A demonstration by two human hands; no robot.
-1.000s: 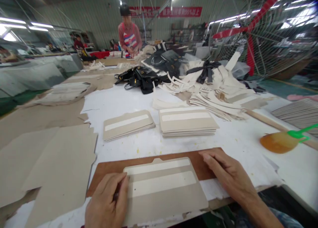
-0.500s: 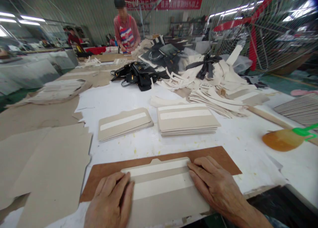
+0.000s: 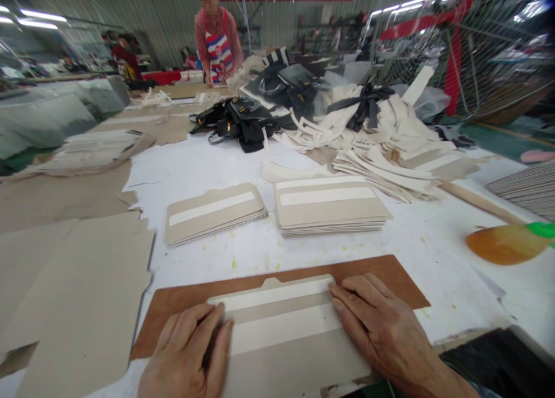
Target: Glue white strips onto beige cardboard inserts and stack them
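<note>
A beige panel (image 3: pixel 299 352) with two white strips and a small tab on its far edge lies in front of me, partly over a brown board (image 3: pixel 377 276). My left hand (image 3: pixel 186 346) holds the panel's left edge, its fingers bent and the fingertips near the upper left corner. At the upper right corner, the fingertips of my right hand (image 3: pixel 375 320) press together on the panel's edge. Beyond the board lie two stacks of similar panels, a smaller left stack (image 3: pixel 217 213) and a thicker right stack (image 3: pixel 327 207).
Large beige sheets (image 3: pixel 95 299) cover the left side. An amber bottle with a green top (image 3: pixel 503 244) lies at right. Farther back are a heap of cream offcuts (image 3: pixel 390 172) and black bags (image 3: pixel 243 120). A person in a striped apron (image 3: pixel 219 45) stands beyond; a large fan (image 3: pixel 455 56) is right.
The camera view has tilted slightly down and come a little closer. Both hands keep their places on the panel's edges, and the panel still lies on the board.
</note>
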